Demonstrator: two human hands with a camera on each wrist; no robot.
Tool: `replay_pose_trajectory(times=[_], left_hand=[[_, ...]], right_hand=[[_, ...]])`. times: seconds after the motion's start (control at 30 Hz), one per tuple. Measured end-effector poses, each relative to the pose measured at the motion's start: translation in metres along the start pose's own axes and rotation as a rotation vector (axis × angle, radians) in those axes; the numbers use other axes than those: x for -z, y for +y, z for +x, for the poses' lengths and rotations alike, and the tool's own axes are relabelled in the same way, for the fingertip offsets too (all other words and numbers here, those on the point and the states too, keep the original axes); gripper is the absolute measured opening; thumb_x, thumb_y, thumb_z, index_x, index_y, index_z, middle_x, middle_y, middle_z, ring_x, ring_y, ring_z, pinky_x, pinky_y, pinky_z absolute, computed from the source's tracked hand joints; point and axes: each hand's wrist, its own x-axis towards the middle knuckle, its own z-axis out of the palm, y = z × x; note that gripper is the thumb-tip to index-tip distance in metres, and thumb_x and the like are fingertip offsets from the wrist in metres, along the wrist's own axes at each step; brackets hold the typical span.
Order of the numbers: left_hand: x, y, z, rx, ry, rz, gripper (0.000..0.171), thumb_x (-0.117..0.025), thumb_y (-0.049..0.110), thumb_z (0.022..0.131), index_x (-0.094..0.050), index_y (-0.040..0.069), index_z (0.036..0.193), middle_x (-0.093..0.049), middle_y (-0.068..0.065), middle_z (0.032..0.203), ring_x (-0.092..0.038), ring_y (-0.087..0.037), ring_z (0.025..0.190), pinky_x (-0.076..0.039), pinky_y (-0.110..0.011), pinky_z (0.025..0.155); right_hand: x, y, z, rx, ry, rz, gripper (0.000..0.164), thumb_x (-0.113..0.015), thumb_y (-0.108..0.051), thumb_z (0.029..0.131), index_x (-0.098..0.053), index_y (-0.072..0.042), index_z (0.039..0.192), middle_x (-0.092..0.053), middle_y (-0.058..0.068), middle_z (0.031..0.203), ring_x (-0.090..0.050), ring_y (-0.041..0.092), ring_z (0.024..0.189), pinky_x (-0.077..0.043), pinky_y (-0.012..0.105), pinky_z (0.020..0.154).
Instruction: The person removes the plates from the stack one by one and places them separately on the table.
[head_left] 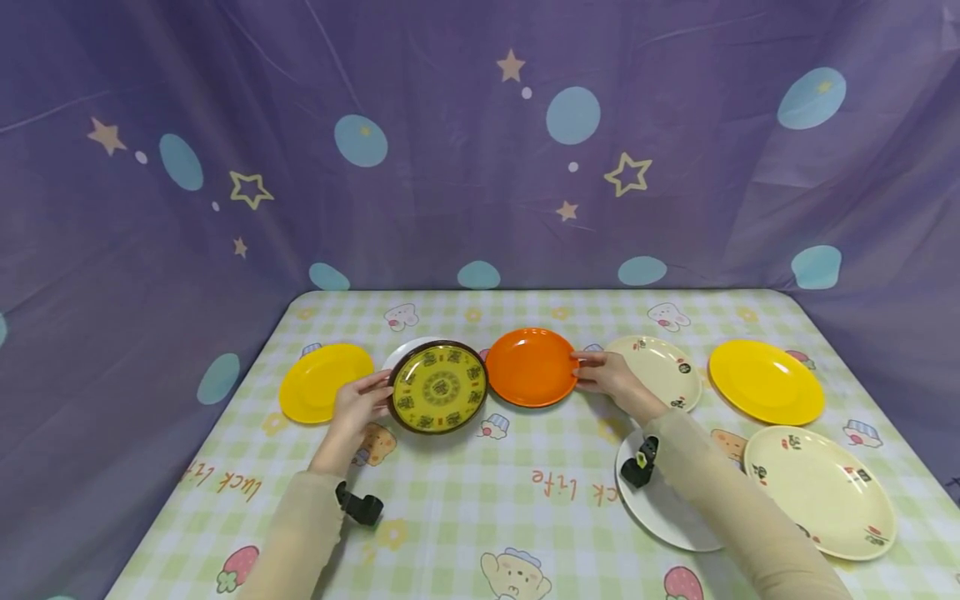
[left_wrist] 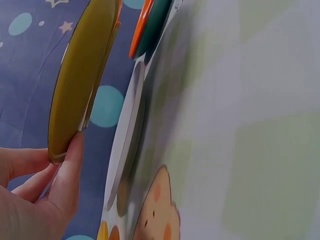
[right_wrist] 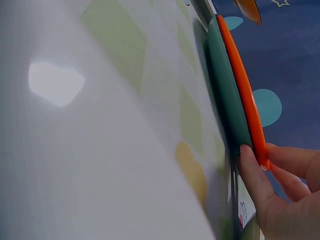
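Observation:
My left hand (head_left: 358, 414) pinches the left rim of a yellow plate (head_left: 440, 388) with dark motifs and a dark brown edge. In the left wrist view this patterned plate is lifted off the tablecloth and tilted, thumb on one face and fingers on the other. A white plate (head_left: 405, 348) shows partly behind it. My right hand (head_left: 609, 375) pinches the right rim of an orange plate (head_left: 531, 367). Below the orange, the right wrist view shows a teal-green underside (right_wrist: 226, 85) with the thumb on it. That plate sits close over the tablecloth.
One yellow plate (head_left: 318, 379) lies at the far left, another yellow plate (head_left: 765, 382) at the far right. Cream plates with small motifs, one behind my right hand (head_left: 651, 358) and one at the right edge (head_left: 825, 492), flank a white plate (head_left: 660, 508) partly under my right forearm.

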Motion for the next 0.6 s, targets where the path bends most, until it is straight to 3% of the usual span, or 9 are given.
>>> replay_pose_trajectory(times=[0.27,0.47,0.6], left_hand=[[0.014,-0.003,-0.005,-0.033,0.022,0.010,0.039,-0.052,0.000,0.085,-0.047,-0.005,0.124,-0.062,-0.001,0.092,-0.059,-0.005,0.064,-0.051,-0.018,0.057],[0.024,-0.009,-0.005,-0.061,0.068,0.029,0.038,-0.054,-0.001,0.082,-0.050,-0.007,0.120,-0.064,0.007,0.084,-0.058,-0.004,0.059,-0.050,-0.018,0.053],[0.034,-0.011,-0.007,-0.059,0.055,0.075,0.039,-0.053,0.002,0.084,-0.048,-0.006,0.122,-0.064,0.006,0.088,-0.057,-0.003,0.061,-0.050,-0.017,0.054]], right_hand=[[0.001,0.001,0.001,0.013,-0.012,0.009,0.042,-0.049,0.008,0.084,-0.041,0.011,0.126,-0.049,0.025,0.119,-0.061,0.009,0.072,-0.051,0.030,0.077],[0.001,0.002,0.001,0.026,-0.013,0.005,0.042,-0.048,0.009,0.084,-0.041,0.011,0.125,-0.048,0.027,0.120,-0.060,0.009,0.072,-0.051,0.031,0.079],[0.000,0.003,0.002,0.019,-0.012,0.008,0.043,-0.048,0.008,0.084,-0.040,0.011,0.126,-0.044,0.028,0.124,-0.060,0.009,0.072,-0.051,0.031,0.078]])
